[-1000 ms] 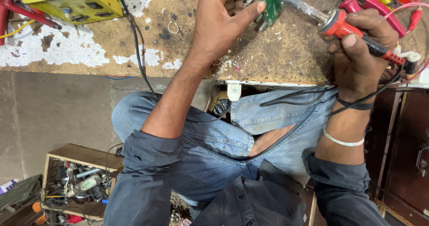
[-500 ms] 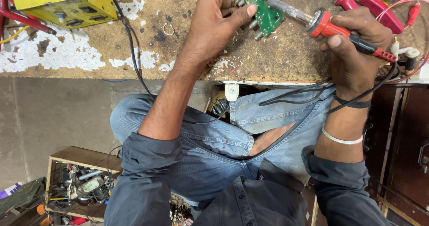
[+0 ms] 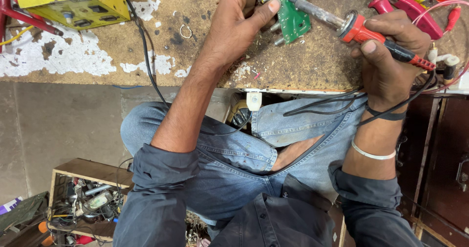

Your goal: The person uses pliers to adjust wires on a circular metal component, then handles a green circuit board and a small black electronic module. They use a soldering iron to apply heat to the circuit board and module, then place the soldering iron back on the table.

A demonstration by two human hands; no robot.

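Note:
My left hand grips a small green circuit board by its left edge and holds it tilted over the worn brown workbench. The thumb presses on the board's face. My right hand is closed around the red handle of a soldering iron. Its dark metal tip touches the top of the board. The iron's black cord runs from my right wrist across my lap.
A yellow metal box stands at the bench's far left with a black cable leading from it. Red-handled pliers and red wires lie at the far right. A wooden crate of parts sits on the floor, lower left.
The view has shifted so the bench sits lower in frame. The soldering iron tip has come in to the board, and the board has turned more face-on.

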